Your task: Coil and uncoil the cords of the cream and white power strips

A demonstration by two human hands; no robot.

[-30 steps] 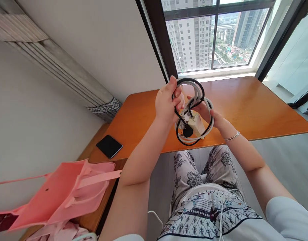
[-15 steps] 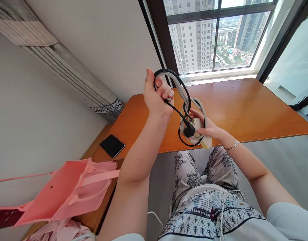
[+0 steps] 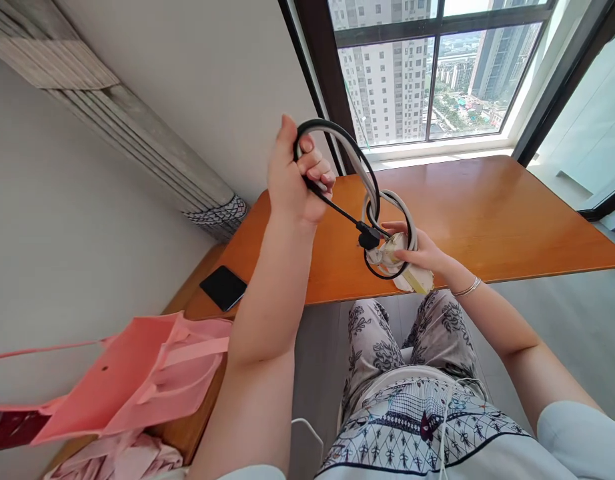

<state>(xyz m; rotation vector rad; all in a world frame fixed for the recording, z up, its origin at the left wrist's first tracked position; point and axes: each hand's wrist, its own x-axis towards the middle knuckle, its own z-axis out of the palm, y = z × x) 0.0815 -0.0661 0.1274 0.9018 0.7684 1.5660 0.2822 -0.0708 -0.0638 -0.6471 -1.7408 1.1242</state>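
Observation:
My left hand (image 3: 305, 170) is raised over the table's left part, its fingers wrapped round a loop of black and white cables (image 3: 360, 160). Lower and to the right, my right hand (image 3: 420, 252) grips a whitish plug or power strip end (image 3: 395, 250) with a yellowish block-like part (image 3: 418, 279). A black plug (image 3: 369, 237) hangs beside it on the black cable. The cables form a looped bundle between both hands, above the near edge of the wooden table (image 3: 487, 213).
A black phone (image 3: 223, 288) lies on the table's left end. Beside it stands an open pink bag (image 3: 137, 373), with pink cloth (image 3: 117, 460) below. A window (image 3: 427, 87) is behind the table, and a tied curtain (image 3: 152, 160) hangs at the left.
My left hand has moved up and left, drawing the cable loop with it. The black plug has shifted up and left. My right hand has moved slightly to the right.

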